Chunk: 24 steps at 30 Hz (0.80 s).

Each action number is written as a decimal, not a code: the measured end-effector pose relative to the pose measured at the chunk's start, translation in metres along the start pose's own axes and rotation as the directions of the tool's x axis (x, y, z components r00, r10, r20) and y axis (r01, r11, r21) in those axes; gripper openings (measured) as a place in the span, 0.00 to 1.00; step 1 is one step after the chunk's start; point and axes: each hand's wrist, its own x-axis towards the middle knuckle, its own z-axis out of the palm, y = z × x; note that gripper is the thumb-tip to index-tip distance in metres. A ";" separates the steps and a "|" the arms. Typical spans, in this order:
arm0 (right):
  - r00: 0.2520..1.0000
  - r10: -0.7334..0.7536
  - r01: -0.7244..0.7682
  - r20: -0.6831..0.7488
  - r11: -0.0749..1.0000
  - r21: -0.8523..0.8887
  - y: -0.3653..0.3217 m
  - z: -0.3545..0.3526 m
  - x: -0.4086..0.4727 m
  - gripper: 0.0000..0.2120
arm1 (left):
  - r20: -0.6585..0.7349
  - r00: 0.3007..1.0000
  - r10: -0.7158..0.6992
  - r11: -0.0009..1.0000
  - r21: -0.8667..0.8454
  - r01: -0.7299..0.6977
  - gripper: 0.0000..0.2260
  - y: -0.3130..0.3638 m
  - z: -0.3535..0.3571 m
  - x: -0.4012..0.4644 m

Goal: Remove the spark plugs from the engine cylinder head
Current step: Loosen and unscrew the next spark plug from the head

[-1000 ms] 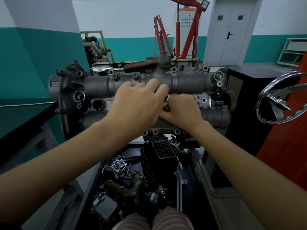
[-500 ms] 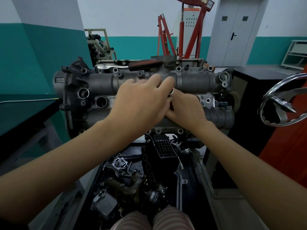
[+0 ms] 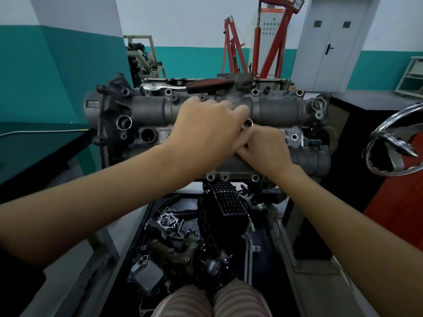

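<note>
A grey cast engine cylinder head [image 3: 274,110] stands on edge on a stand at about chest height, its long side facing the person. Beneath it a black parts tray [image 3: 146,227] runs back toward the person's striped trousers [image 3: 212,303]. In the tray lie a black ribbed intake manifold [image 3: 226,202], a rust-brown exhaust manifold [image 3: 174,250], a grey oil cooler block [image 3: 146,275], a silver water pump housing [image 3: 168,221] and a small cylindrical actuator [image 3: 212,266], all packed close and partly overlapping.

Behind the head stands a red engine hoist [image 3: 270,42]. At the right edge hangs a chromed handwheel [image 3: 393,143]. Along the top of the head lies a ratchet wrench [image 3: 190,86] with a dark red-and-black handle and a polished head.

Both hands meet at the middle of the head's face. The left hand [image 3: 206,131] lies knuckles up over the casting, fingers curled, its fingertips against a small bright metal socket or sleeve [image 3: 249,122]. The right hand [image 3: 265,149] is tucked just beside and under it, fingers bent around the same spot; how firmly either holds the piece I cannot tell, since the fingers cover it. No spark plug itself is in sight; the place the hands work at is hidden under them.
</note>
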 end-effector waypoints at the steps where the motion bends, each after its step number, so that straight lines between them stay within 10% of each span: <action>1: 1.000 0.009 -0.008 0.023 1.000 -0.009 0.000 0.000 0.001 0.19 | -0.019 1.000 -0.007 1.000 -0.007 0.007 0.16 0.001 0.001 -0.002; 24: 0.998 0.027 -0.030 0.056 0.998 0.049 -0.005 -0.004 0.000 0.11 | 0.005 0.994 -0.106 0.993 0.052 0.106 0.13 0.007 -0.003 0.001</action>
